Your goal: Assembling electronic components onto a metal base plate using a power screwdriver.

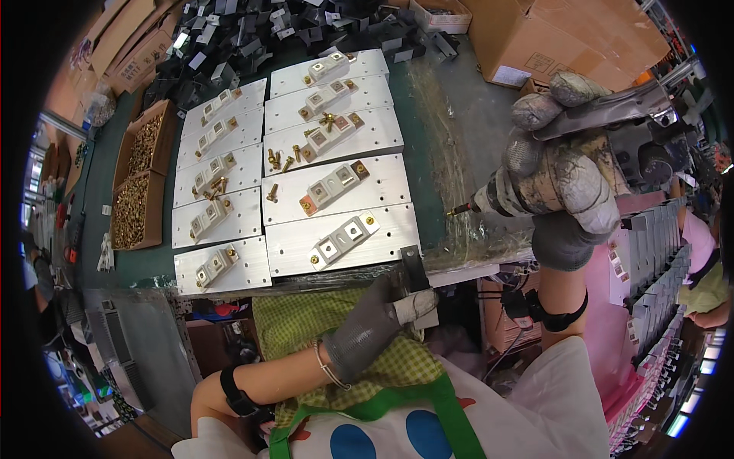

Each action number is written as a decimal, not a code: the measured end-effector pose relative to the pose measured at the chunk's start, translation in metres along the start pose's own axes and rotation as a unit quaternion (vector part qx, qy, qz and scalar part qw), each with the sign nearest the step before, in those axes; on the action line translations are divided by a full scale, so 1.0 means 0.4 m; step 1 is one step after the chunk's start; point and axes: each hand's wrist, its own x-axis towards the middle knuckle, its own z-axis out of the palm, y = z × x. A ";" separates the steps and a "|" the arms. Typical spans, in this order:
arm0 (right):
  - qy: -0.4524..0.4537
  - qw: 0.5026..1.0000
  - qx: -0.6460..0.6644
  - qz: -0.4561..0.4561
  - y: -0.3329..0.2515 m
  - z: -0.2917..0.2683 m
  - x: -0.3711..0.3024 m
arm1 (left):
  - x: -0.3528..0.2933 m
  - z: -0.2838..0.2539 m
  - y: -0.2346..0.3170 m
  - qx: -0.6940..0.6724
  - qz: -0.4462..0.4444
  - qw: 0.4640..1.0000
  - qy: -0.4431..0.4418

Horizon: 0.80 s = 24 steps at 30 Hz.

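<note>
My right hand (pixel 558 180), in a grey glove with wrapped fingertips, grips a power screwdriver (pixel 497 197). Its thin bit points left over the bench, apart from the plates. My left hand (pixel 375 325), also gloved, is closed on a black bracket (pixel 414 269) at the bench's front edge, with part of it hidden by the fingers. Just left of that bracket lies the nearest aluminium plate (pixel 287 256), bearing a pale terminal block (pixel 344 241) with a brass screw at each end. More plates with similar blocks lie in two columns. Loose brass screws (pixel 279 159) rest on some plates.
Two cardboard trays of brass screws (pixel 115 180) stand at the left. Black brackets (pixel 237 46) are heaped at the back. A large cardboard box (pixel 566 38) sits at the back right. Rows of grey metal parts (pixel 650 260) stand on the right, with another person beyond.
</note>
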 end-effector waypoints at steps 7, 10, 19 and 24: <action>-0.018 0.997 0.050 0.046 0.024 -0.059 -0.013 | 0.030 0.010 -0.032 0.024 0.036 0.999 0.012; -0.021 0.996 0.063 0.061 0.033 -0.067 -0.013 | 0.026 0.003 -0.035 0.018 0.043 0.999 0.017; -0.020 1.000 0.019 -0.003 0.039 -0.024 0.028 | 0.034 -0.003 -0.045 0.043 0.085 0.994 0.054; -0.027 0.999 -0.010 -0.037 0.037 0.003 0.045 | 0.034 -0.003 -0.046 0.052 0.130 0.989 0.052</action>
